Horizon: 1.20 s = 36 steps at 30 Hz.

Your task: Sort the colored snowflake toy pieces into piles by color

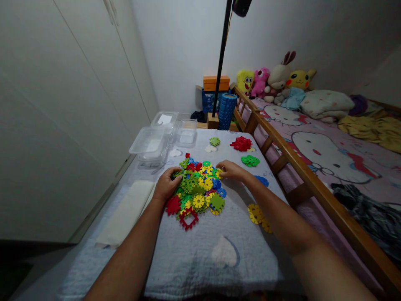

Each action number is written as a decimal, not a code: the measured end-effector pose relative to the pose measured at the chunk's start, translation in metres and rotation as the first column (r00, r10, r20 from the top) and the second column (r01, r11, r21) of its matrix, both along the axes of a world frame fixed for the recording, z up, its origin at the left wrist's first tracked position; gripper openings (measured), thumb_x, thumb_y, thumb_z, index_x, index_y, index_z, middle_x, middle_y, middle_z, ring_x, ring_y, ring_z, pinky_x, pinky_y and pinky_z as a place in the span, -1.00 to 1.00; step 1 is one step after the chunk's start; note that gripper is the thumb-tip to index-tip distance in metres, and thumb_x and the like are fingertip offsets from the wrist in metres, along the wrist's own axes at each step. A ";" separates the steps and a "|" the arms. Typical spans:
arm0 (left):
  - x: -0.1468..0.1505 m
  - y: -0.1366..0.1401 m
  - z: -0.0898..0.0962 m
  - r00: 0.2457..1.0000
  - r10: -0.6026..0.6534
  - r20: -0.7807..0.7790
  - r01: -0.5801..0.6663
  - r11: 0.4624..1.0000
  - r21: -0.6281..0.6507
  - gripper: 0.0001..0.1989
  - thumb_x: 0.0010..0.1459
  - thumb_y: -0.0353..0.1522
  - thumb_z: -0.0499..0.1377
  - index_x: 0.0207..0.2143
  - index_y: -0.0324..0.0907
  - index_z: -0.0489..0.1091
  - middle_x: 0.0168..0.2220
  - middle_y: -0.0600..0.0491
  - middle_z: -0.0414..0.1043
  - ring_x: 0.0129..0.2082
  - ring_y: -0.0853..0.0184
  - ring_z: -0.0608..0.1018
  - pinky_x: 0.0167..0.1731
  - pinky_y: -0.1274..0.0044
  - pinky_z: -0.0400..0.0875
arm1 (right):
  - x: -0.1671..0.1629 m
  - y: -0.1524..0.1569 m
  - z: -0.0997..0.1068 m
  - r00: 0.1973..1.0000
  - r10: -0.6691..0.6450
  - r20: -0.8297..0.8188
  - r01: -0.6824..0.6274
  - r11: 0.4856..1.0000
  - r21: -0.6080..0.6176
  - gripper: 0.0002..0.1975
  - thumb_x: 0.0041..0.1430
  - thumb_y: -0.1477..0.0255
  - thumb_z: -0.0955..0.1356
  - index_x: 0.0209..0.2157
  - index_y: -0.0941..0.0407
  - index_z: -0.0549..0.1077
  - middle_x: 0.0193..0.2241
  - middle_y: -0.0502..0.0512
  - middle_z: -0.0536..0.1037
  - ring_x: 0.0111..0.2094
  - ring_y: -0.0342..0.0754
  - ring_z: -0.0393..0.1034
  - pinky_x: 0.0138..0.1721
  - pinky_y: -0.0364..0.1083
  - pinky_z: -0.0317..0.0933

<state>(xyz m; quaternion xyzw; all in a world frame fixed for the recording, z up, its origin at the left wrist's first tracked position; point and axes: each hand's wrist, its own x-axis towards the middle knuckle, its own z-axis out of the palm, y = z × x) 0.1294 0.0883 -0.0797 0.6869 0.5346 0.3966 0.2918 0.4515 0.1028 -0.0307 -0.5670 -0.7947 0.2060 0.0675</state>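
Observation:
A mixed pile of plastic interlocking pieces (196, 189) lies mid-table, in green, yellow, red and blue; some are notched discs, others toothed squares. Against its left edge rests my left hand (168, 184), thumb and fingers apart, touching green pieces; some fingertips are hidden. At the pile's right edge my right hand (231, 170) has its fingers closed on a yellow notched disc (220, 173). Sorted by colour on the right are red pieces (241, 144), green discs (250, 161), blue discs (262, 180) and yellow discs (255, 213). Light green squares (214, 141) lie at the back.
Clear plastic containers (150, 142) stand at the back left of the cloth-covered table (200, 267). A folded cream cloth (127, 213) lies at left. The wooden bed rail (282, 156) runs along the right. Behind the table rise a black pole (222, 58) and a blue roller (227, 112).

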 end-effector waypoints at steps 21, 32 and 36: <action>-0.001 0.003 -0.005 1.000 0.017 -0.020 -0.017 1.000 0.004 -0.55 0.05 -0.12 0.15 -0.10 -0.21 0.49 -0.02 -0.10 0.54 0.01 0.12 0.53 0.16 0.29 0.34 | 0.083 -0.091 0.011 0.700 -0.430 -0.570 0.399 0.898 -0.189 -0.80 -0.01 0.29 0.41 -0.41 0.14 0.47 -0.51 -0.04 0.43 -0.48 -0.15 0.26 -0.44 -0.16 0.11; -0.001 0.003 -0.005 0.998 0.024 -0.055 -0.023 1.000 0.011 -0.56 0.04 -0.12 0.15 -0.11 -0.18 0.50 -0.03 -0.08 0.55 0.00 0.13 0.53 0.15 0.30 0.34 | 0.095 -0.198 -0.019 0.684 -0.555 -0.473 0.527 0.825 -0.206 -0.77 0.02 0.31 0.38 -0.30 0.13 0.53 -0.43 0.04 0.54 -0.41 -0.07 0.39 -0.41 -0.13 0.20; -0.001 0.005 -0.005 0.997 0.020 -0.070 -0.020 1.000 0.004 -0.54 0.02 -0.13 0.14 -0.10 -0.19 0.49 -0.01 -0.09 0.53 0.02 0.11 0.52 0.17 0.28 0.32 | 0.089 -0.201 -0.021 0.808 -0.498 -0.315 0.524 0.852 -0.002 -0.82 0.08 0.39 0.33 -0.30 0.12 0.55 -0.39 0.09 0.57 -0.32 -0.02 0.41 -0.29 -0.09 0.22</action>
